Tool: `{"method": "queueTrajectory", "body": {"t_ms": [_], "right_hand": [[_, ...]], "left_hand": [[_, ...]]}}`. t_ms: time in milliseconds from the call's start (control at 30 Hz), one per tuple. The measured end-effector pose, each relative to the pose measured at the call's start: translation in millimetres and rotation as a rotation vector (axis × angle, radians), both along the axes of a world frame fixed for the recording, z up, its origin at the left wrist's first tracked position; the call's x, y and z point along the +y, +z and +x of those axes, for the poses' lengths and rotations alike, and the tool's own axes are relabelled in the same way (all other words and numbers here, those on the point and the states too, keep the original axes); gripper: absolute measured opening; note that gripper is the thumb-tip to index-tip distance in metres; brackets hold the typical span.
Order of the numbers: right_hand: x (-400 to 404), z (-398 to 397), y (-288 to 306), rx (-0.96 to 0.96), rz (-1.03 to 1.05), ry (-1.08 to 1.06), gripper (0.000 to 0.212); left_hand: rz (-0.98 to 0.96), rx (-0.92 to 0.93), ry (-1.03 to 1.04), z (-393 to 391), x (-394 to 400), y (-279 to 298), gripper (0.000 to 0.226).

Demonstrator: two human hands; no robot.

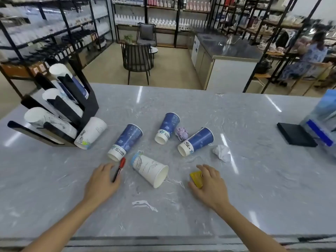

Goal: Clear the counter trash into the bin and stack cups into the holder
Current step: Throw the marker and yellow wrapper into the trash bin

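Several paper cups lie on their sides on the grey counter (254, 179): three blue ones (125, 140) (168, 127) (197, 140), a white one (151, 169) in front, and another white one (91, 132) against the black cup holder (87, 106), which holds stacked cups. A purple crumpled wad (181, 133), a white crumpled paper (222, 152) and a yellow piece (196, 178) are the trash. My right hand (209, 186) rests over the yellow piece, fingers curled on it. My left hand (102, 182) lies flat beside a red-capped marker (119, 169), touching it.
A black flat box (295, 134) and a blue-and-clear bag or bin (321, 120) stand at the right edge. Beyond the counter are a black chair (137, 60), shelves of bottles, and a person seated at the far right.
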State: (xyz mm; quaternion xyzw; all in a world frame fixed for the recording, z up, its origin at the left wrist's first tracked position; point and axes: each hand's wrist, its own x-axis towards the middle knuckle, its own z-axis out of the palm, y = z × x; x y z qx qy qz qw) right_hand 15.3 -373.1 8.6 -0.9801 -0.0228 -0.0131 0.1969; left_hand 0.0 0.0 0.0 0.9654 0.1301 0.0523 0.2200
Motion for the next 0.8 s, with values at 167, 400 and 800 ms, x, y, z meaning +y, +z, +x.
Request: {"method": "queueTrajectory", "body": {"t_ms": [167, 400, 800], "right_hand": [[-13, -3, -12, 0.028, -0.024, 0.066, 0.063], [-18, -2, -11, 0.051, -0.046, 0.080, 0.052], [-39, 21, 5, -0.010, 0.226, -0.061, 0.028]], "left_hand": [[-0.013, 0.073, 0.053, 2, -3, -11, 0.044], [-0.090, 0.016, 0.079, 1, -6, -12, 0.032], [-0.641, -0.007, 0.271, -12, 2, -15, 0.022]]}}
